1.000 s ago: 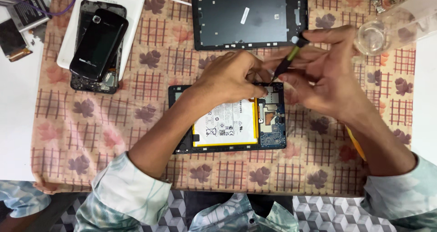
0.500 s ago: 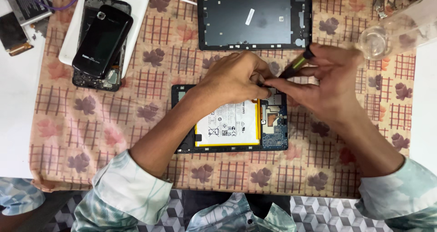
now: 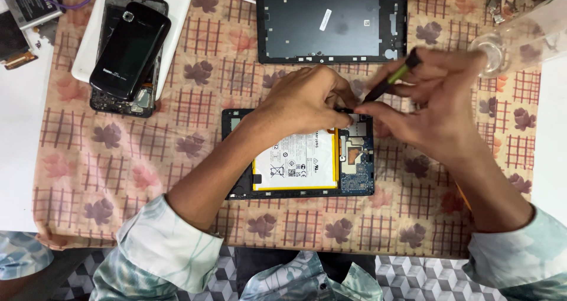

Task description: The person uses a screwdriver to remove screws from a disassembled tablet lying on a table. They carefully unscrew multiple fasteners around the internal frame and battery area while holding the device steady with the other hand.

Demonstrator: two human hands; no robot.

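An opened tablet (image 3: 307,186) lies on the patterned cloth, its white battery (image 3: 295,162) and blue circuit board (image 3: 358,168) exposed. My left hand (image 3: 304,100) rests over the tablet's upper edge, fingertips pinching at a small part near the board's top. My right hand (image 3: 428,103) holds a thin green-and-black tool (image 3: 391,81), whose tip points down at the same spot. The two hands almost touch there, and the small part itself is hidden by the fingers.
The tablet's dark back cover (image 3: 331,20) lies just behind the hands. A black phone (image 3: 130,50) sits on a dismantled phone and a white slab at back left. A clear plastic bottle (image 3: 520,35) lies at back right. Phone parts (image 3: 29,5) are at the far left corner.
Both hands have stayed over the tablet's top right corner. My right hand shifted slightly and the tool's tip stays at the board's upper edge.
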